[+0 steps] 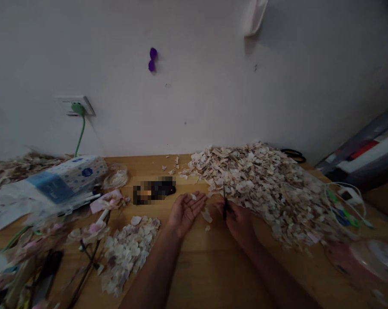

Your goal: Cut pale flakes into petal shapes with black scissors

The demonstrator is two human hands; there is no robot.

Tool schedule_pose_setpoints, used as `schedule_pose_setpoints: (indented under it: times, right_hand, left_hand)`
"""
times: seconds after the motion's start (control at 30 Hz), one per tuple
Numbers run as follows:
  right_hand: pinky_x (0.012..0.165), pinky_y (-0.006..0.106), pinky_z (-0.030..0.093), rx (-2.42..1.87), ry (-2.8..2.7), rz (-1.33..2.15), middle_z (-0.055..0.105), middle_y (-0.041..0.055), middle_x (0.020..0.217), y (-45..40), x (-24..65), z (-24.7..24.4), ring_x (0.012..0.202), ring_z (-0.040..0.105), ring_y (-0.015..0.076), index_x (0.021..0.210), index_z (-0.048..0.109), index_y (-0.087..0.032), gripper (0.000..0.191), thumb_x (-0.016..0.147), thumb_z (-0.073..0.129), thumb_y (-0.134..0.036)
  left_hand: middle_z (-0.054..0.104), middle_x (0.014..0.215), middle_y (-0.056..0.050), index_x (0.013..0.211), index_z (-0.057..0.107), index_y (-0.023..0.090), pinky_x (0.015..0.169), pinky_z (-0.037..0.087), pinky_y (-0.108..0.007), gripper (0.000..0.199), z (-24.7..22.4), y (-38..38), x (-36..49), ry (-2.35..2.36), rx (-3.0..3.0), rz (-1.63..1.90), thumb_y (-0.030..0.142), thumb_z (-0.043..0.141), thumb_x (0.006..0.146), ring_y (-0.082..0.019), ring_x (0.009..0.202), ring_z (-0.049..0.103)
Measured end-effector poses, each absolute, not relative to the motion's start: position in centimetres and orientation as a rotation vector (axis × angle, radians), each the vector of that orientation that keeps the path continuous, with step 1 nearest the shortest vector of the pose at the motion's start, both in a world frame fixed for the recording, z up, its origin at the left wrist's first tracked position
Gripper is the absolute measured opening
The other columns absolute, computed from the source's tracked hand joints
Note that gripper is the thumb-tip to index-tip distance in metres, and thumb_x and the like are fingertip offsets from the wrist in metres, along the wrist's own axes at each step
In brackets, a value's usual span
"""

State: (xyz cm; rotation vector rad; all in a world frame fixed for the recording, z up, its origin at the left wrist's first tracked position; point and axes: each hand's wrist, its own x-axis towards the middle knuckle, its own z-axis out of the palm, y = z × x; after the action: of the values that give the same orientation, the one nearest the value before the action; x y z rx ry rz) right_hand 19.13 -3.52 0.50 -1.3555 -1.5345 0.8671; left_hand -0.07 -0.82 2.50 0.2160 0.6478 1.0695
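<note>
- Bare forearms (153, 266) come in closest to the camera, crossing the wooden counter (200, 274) on the near side of the big heap (252, 180) of pale, petal-like pieces.
- Well left of the big heap lies a blue-and-white soft pack (70, 178), with pale flowers (94, 227) and dark stems on its near side.
- Next comes a smaller pile (131, 244) of rounder-looking pieces, left of the big heap and well apart from it.
- Left hand (187, 212), near the big heap's left edge, lies palm up, fingers slightly curled, clamped on nothing; one small pale piece (193, 196) rests on it. A steady, shallow cup should stop something so light from slipping off.
- Loose pieces (207, 215) appear between the two hands, just left of the big heap.
- Right hand (240, 223), apart from the left and beside the big heap's near-left edge, wraps around a dark scissors-like tool (225, 210). Whether its fingertips also pinch a piece, I cannot tell. Short, controlled bites on a single piece, tips angled away from the left palm, would be the safest handling.
- White cable (363, 201) curls at the big heap's right side.
</note>
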Motion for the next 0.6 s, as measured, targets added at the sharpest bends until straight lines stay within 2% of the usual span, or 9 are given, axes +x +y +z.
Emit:
schedule_pose_setpoints:
  times: [0.1, 0.17, 0.27, 0.33, 0.37, 0.47, 0.6]
  right_hand:
    - [0.093, 0.039, 0.05, -1.3, -1.693, 0.896, 0.07, 0.0081, 0.11, -3.4, 18.5, 0.3, 0.103, 0.064, 0.0235, 0.115, 0.061, -0.02, 0.033, 0.086, 0.047, -0.026]
    - [0.096, 0.039, 0.048, -1.295, -1.809, 0.849, 0.067, 0.0091, 0.116, -3.1, 17.9, 0.2, 0.108, 0.062, 0.0232, 0.119, 0.059, -0.02, 0.036, 0.086, 0.047, -0.022]
    - [0.103, 0.038, 0.042, -1.256, -2.0, 0.803, 0.062, 0.0085, 0.126, -2.5, 16.7, 0.5, 0.12, 0.055, 0.0216, 0.12, 0.059, -0.021, 0.037, 0.085, 0.048, -0.015]
    - [0.108, 0.038, 0.036, -1.181, -2.15, 0.807, 0.062, 0.0069, 0.128, -2.2, 15.9, 1.0, 0.127, 0.048, 0.0207, 0.117, 0.061, -0.022, 0.036, 0.084, 0.051, -0.011]
    - [0.11, 0.038, 0.033, -1.124, -2.212, 0.82, 0.062, 0.0061, 0.128, -2.1, 15.6, 1.4, 0.129, 0.046, 0.0201, 0.115, 0.062, -0.023, 0.035, 0.083, 0.053, -0.011]
    - [0.112, 0.035, 0.028, -0.893, -2.369, 0.898, 0.064, 0.0038, 0.125, -2.5, 15.4, 2.3, 0.129, 0.045, 0.0182, 0.113, 0.064, -0.025, 0.031, 0.084, 0.059, -0.016]
    - [0.109, 0.034, 0.033, -0.713, -2.522, 0.991, 0.072, -0.0056, 0.105, -6.3, 16.7, 2.9, 0.118, 0.056, 0.0166, 0.102, 0.068, -0.033, 0.022, 0.08, 0.069, -0.027]
  left_hand:
    - [0.065, 0.116, -0.022, 0.099, 0.062, 0.006, 0.095, 0.05, -0.035, 0.035, 2.8, -0.4, -0.1, 0.639, 0.201, 1.117, 0.036, 0.049, 0.086, -0.026, 0.114, 0.061]
    - [0.067, 0.112, -0.021, 0.095, 0.062, 0.008, 0.095, 0.05, -0.035, 0.033, 3.9, -0.3, -0.4, 0.702, 0.251, 1.195, 0.037, 0.05, 0.086, -0.025, 0.109, 0.063]
    - [0.072, 0.102, -0.015, 0.09, 0.063, 0.013, 0.096, 0.049, -0.037, 0.022, 6.7, -1.5, -2.2, 0.944, 0.51, 1.473, 0.033, 0.057, 0.083, -0.024, 0.1, 0.067]
    - [0.072, 0.106, -0.011, 0.097, 0.064, 0.017, 0.096, 0.049, -0.042, 0.025, 8.5, -3.5, -4.5, 1.214, 0.837, 1.635, 0.037, 0.058, 0.082, -0.025, 0.103, 0.066]
    - [0.071, 0.11, -0.01, 0.101, 0.065, 0.019, 0.096, 0.048, -0.043, 0.028, 8.9, -4.8, -6.0, 1.411, 1.058, 1.618, 0.038, 0.057, 0.083, -0.026, 0.106, 0.065]
    - [0.065, 0.124, -0.003, 0.118, 0.063, 0.031, 0.1, 0.044, -0.047, 0.038, 8.0, -9.0, -11.5, 1.863, 1.824, 1.26, 0.035, 0.055, 0.082, -0.029, 0.115, 0.059]
    - [0.054, 0.137, 0.0, 0.131, 0.053, 0.036, 0.098, 0.047, -0.044, 0.055, 3.0, -12.6, -18.0, 1.906, 2.489, 0.848, 0.027, 0.053, 0.077, -0.029, 0.123, 0.053]
